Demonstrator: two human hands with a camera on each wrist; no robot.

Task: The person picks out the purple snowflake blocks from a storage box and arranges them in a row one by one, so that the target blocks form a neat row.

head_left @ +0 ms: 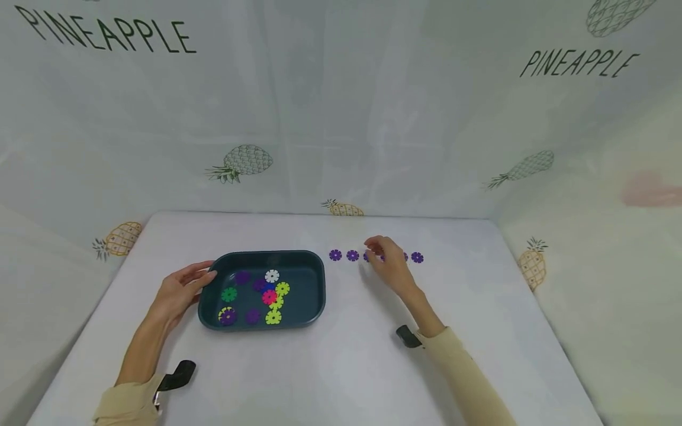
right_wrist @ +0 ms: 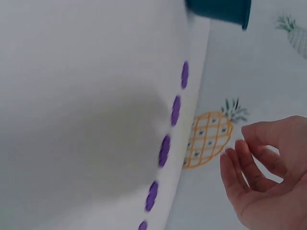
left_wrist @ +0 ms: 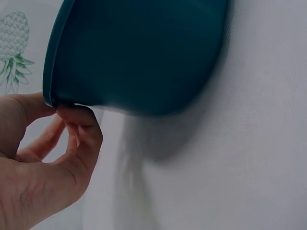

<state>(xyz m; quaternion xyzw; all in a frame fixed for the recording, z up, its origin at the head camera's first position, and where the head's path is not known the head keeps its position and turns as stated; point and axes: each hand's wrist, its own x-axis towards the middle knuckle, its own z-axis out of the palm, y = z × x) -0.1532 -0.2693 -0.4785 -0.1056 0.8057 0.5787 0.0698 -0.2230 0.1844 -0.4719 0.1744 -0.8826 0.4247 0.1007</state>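
Observation:
My left hand (head_left: 180, 291) pinches the left rim of a dark teal tray (head_left: 314, 296), thumb on top and fingers beneath, as the left wrist view shows. Inside the tray lie several flower-shaped plastic discs: purple, yellow, one white disc (head_left: 272, 276), one green disc (head_left: 229, 294) and one pink disc (head_left: 269, 297). To the right of the tray, several purple discs form a straight row, with one purple disc (head_left: 335, 255) at its left end. Over the row hovers my right hand (head_left: 391, 266), fingers loosely bent and holding nothing; it hides part of the middle discs.
A white table (head_left: 341, 378) carries the tray and the row, its back edge just behind them. Behind it hangs a pale curtain (head_left: 341, 118) printed with pineapples and lettering. Each wrist bears a black camera mount (head_left: 178, 376).

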